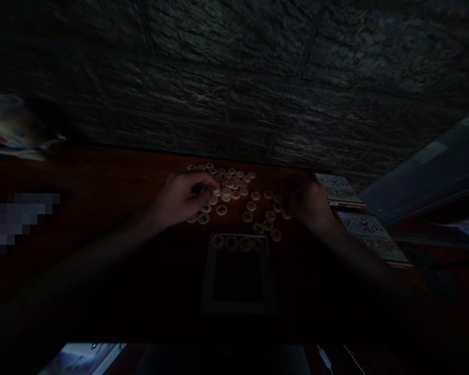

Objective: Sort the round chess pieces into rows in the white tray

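My left hand (182, 197) reaches into a loose heap of round wooden Chinese chess pieces (239, 184). Its thumb and index finger curl together on one chess piece (216, 191) at the heap's left side. On the right, my right hand (310, 203) is beside scattered pieces (277, 207); deep shadow hides its fingertips, so whether it holds anything is unclear. Some pieces show red characters, others dark ones, and a few look blank. Nearer to me lies an open shallow box (238, 306), with a row of several pieces (231, 242) along its far edge.
Two printed boxes (338, 188) (371, 237) lie at the table's right edge. A glass mug (8, 125) stands far left, near a blurred-out patch (15, 224). A stone-block wall (226, 94) rises behind the dark wooden table (113, 177). The light is very dim.
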The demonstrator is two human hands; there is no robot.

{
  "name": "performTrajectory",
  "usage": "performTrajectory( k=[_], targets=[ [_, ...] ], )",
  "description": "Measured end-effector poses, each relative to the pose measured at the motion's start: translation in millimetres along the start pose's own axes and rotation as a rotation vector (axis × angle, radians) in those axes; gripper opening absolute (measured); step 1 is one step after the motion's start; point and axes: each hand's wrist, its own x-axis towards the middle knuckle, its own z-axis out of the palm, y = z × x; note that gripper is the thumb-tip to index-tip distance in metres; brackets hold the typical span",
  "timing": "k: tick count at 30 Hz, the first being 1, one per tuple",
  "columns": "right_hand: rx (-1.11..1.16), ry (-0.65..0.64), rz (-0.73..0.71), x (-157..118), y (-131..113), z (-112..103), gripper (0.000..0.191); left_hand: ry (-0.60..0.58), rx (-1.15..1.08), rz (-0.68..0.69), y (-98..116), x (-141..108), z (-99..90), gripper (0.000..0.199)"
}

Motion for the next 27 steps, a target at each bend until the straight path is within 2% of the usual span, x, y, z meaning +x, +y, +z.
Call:
performTrajectory(
  k=[5,10,14,18,22,27],
  targets=[
    [0.097,-0.017,-0.016,-5,-1,1,0.028,-0.058,0.067,0.038,-3,1,2.4,0.02],
    [0.149,-0.07,-0.101,-11,-13,-1,0.028,-0.175,0.104,0.128,-2,-1,6.1,0.017],
    [0.015,-0.063,0.02,-9,-10,-6,0.027,-0.168,0.149,0.166,-1,0,5.2,0.016],
    [-0.122,-0.182,0.088,-5,-1,-8,0.021,-0.167,0.158,0.147,-2,1,2.7,0.015],
    [-0.055,-0.264,0.084,-5,-1,-7,0.024,-0.189,0.196,0.118,-1,0,1.8,0.014],
    [0.015,-0.368,0.093,-7,-9,-12,0.032,-0.193,0.222,0.013,3,-3,1.7,0.013]
  ],
)
